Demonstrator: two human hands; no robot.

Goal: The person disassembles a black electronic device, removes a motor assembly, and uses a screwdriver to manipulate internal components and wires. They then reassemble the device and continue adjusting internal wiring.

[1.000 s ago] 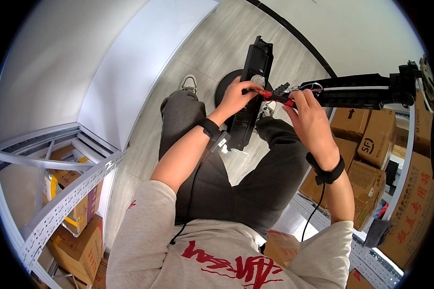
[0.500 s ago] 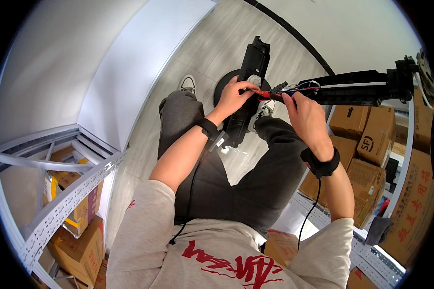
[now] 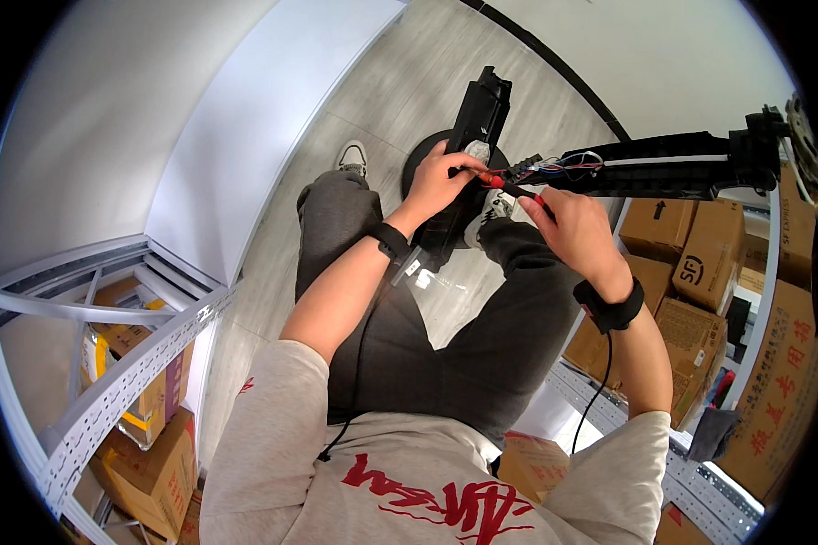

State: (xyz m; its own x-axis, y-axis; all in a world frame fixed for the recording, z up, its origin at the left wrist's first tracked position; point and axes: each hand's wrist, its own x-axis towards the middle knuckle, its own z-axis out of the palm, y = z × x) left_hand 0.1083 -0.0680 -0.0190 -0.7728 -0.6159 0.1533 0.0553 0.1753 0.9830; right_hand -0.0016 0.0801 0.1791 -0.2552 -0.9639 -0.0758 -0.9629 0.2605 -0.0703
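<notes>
Hands (image 3: 434,186) at red-black tool (image 3: 515,189), shelving edges (image 3: 123,389) flanking, floor (image 3: 364,113) between

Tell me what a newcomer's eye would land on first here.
Probably the slim red-and-black tool in the right hand, upper centre, its tip by the left hand. Next, the long black plastic housing at upper right, with thin coloured wires at its left end. Then, bold red lettering on the pale grey T-shirt below.
</notes>
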